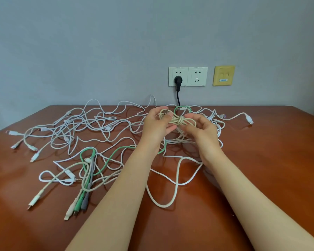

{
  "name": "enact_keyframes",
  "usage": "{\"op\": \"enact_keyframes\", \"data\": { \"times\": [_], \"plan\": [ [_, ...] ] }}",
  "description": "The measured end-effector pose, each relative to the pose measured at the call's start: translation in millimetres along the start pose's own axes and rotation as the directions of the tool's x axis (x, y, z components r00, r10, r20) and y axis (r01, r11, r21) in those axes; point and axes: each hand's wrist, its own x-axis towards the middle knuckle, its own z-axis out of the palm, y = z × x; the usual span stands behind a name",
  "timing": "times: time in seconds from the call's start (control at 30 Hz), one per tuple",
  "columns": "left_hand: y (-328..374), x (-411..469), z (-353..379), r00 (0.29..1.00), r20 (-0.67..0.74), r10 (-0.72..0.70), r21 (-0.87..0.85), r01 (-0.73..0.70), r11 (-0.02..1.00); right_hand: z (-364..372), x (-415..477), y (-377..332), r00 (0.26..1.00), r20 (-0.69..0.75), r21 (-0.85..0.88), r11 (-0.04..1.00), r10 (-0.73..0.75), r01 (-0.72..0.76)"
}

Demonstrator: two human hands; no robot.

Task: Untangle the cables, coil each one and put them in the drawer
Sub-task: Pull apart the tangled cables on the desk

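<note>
Red-brown polished wood made up the counter (261, 169), which ran back to a plain grey-blue wall (98, 42). On that wall, at about 12 o'clock, sat a white double socket (188, 76) with a black plug (178, 80) in its left half, its lead dropping behind the counter's far edge. A yellow plate (223, 75) was fixed just beside the socket at its 3 o'clock. Loose white cables (80, 127) sprawled tangled from 9 o'clock across to 2 o'clock, and a green cable (114, 156) wound through them toward a cluster of connector heads (78, 205) at 7 o'clock. The cream cable (179, 121) was held above the counter's far middle, gathered into loops and knotted at its waist. Its long axis lay from 9 to 3 o'clock, and one connector end poked up toward 1 o'clock by the left thumb. The left hand (157, 124) had its fingers (170, 128) curled round the bundle's left loops. The right hand (203, 131) pinched the right loops, fingers bent around them.
</note>
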Motion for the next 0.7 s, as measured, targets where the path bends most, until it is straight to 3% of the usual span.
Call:
{"op": "enact_keyframes", "data": {
  "times": [0.13,0.33,0.47,0.6,0.7],
  "plan": [
    [4.4,-0.7,-3.2,0.998,-0.046,0.037,0.078,-0.033,0.996,-2.6,-0.7,-4.6,1.0,0.028,-0.012,1.0,-0.013,0.013],
    [10.2,-7.8,-7.0,0.998,0.008,0.066,0.214,-0.066,0.975,-0.9,0.1,-8.0,1.0,0.025,-0.06,0.998,-0.017,0.018],
    [33.7,-8.5,-16.4,0.994,0.086,0.07,0.409,-0.099,0.907,6.6,-0.6,-13.0,1.0,0.03,-0.078,0.997,-0.008,0.01],
    [53.8,-12.0,-32.9,0.973,0.119,0.196,0.581,-0.228,0.781,22.0,0.0,-28.6,0.999,0.046,-0.109,0.993,-0.029,0.034],
    [67.9,-18.2,-46.2,0.971,0.036,0.237,0.528,-0.22,0.82,37.9,-3.2,-40.2,0.996,0.075,-0.142,0.988,-0.049,0.059]
  ]
}}
